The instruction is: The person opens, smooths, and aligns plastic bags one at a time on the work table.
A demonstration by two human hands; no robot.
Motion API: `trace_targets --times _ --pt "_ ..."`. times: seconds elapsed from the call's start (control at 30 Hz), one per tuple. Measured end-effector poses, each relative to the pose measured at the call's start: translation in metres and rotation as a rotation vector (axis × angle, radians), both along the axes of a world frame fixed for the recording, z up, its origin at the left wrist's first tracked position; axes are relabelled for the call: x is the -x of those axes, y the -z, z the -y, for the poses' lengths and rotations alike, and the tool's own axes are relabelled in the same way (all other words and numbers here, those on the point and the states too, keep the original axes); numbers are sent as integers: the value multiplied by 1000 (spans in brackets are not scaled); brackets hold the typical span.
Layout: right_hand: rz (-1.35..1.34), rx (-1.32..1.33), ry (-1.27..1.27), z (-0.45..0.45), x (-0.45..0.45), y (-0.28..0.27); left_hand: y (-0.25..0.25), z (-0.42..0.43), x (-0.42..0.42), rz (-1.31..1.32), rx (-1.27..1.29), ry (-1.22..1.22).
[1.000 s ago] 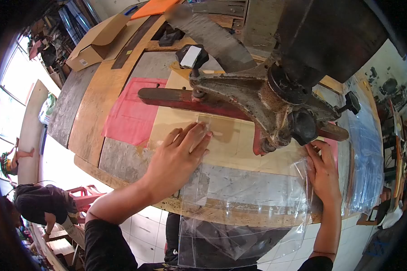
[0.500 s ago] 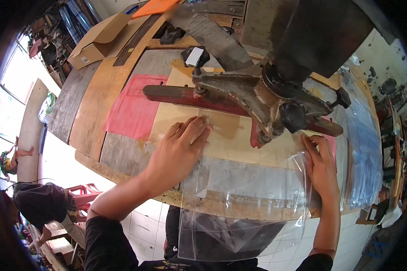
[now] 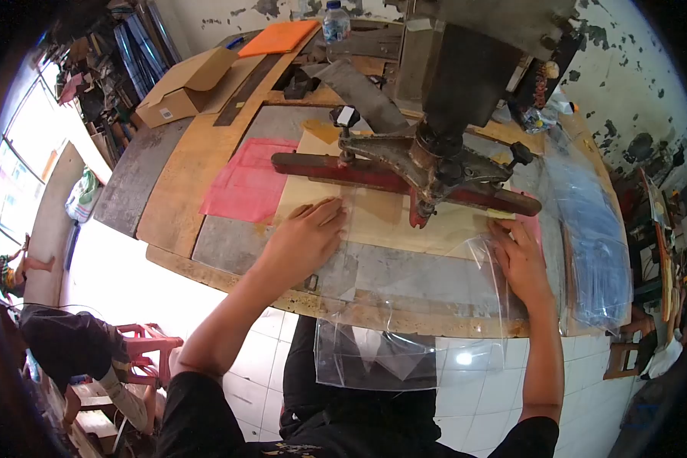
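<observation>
A clear plastic sheet [image 3: 408, 311] lies across the near side of the work table and hangs over its front edge. At its far left corner, my left hand [image 3: 307, 235] grips the sheet with fingers close together. My right hand [image 3: 519, 256] holds the opposite edge between thumb and fingers. Under the far part of the sheet is a pale yellow sheet [image 3: 291, 195]. Just beyond my fingertips, a dark press head with a long red-sided bar [image 3: 374, 177] spans the table. The sheet's far edge is hard to make out near the bar.
Red material [image 3: 240, 183] lies left of the yellow sheet. Clear plastic sheets [image 3: 591, 237] are stacked at the right. Farther back stand an open cardboard box [image 3: 183, 90], an orange item [image 3: 278, 38] and a water bottle [image 3: 336, 30]. A seated person [image 3: 72, 343] is at lower left.
My view has pulled back and tilted up, showing more of the press and back wall. Both hands keep hold of the plastic sheet, in nearly the same places before the bar.
</observation>
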State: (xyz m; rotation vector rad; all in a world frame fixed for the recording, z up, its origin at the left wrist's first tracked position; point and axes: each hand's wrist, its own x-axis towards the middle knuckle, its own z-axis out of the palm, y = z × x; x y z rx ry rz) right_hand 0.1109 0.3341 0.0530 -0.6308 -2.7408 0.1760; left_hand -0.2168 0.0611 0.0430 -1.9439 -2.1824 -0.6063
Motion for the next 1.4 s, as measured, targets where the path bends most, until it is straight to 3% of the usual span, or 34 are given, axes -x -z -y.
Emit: trace_targets --times 0.13,0.47,0.87,0.97,1.03,1.23,1.4 --pt "-145 170 55 25 -20 5 -6 23 -9 184 -6 -43" --pt "-363 106 246 66 -47 17 2 41 -34 379 -222 -205" --pt "-416 113 268 67 -52 20 9 46 -32 243 -350 -190" --pt "-475 153 285 70 -53 21 5 47 -36 248 -332 -251" --pt "-639 212 439 77 -50 21 6 46 -36 242 -349 -256" --pt "-416 -23 394 66 -51 24 8 51 -33 88 -402 -190" --pt "-490 -28 393 69 -52 25 7 46 -35 128 -361 -214"
